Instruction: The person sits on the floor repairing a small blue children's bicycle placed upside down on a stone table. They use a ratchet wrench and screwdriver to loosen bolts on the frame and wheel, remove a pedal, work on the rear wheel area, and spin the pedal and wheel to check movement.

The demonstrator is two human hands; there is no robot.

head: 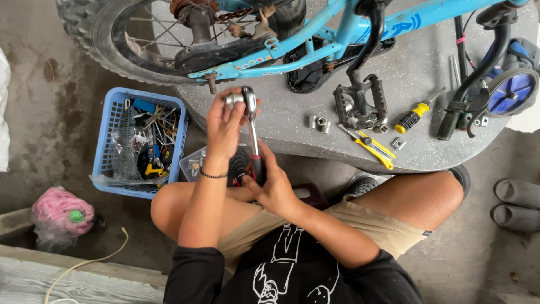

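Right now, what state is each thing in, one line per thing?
Left hand: gripping the ratchet's head.
Right hand: holding the ratchet's handle.
Ratchet wrench: upright, socket at its head.
Blue bicycle: lying on its side on the grey table.
Blue basket: on the floor, full of tools.
Yellow screwdriver: lying loose on the table.

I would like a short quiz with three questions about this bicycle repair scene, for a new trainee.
1. True or false: the left hand is at the head of the ratchet wrench.
2. Which hand grips the wrench handle?
A. the left hand
B. the right hand
C. neither hand
3. Fill in: the yellow utility knife lies on the grey table, and left of the knees stands a blue ____ of tools.

Key: 1 true; 2 B; 3 basket.
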